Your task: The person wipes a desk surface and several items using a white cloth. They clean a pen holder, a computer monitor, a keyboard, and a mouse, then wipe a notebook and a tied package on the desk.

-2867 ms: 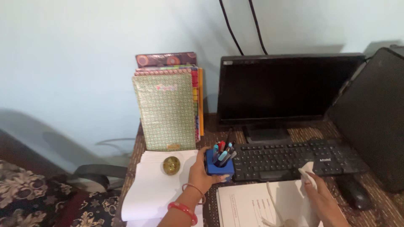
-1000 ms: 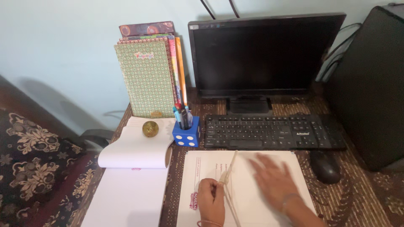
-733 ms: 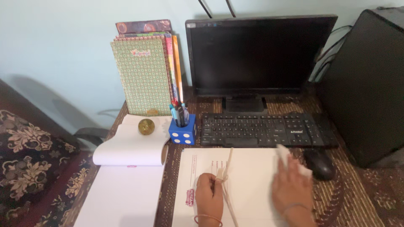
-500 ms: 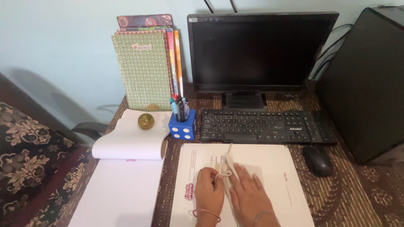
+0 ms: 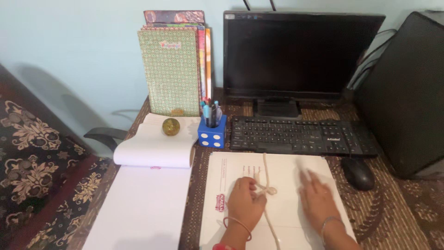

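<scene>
L hand (image 5: 245,203) grip pinches knotted cream cord (image 5: 267,185) on white file (image 5: 286,171); R hand (image 5: 318,201) flat, open, blurred.

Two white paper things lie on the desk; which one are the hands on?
The tied file before the keyboard: the left hand rests by its string knot, the right hand lies flat. The folded-back pad lies untouched.

left hand (image 5: 246,203): bare, no sleeve | left wrist: thin bangle, red bangle behind it at the frame edge | right hand (image 5: 318,201): bare, blurred, no sleeve | right wrist: one thin bangle
</scene>
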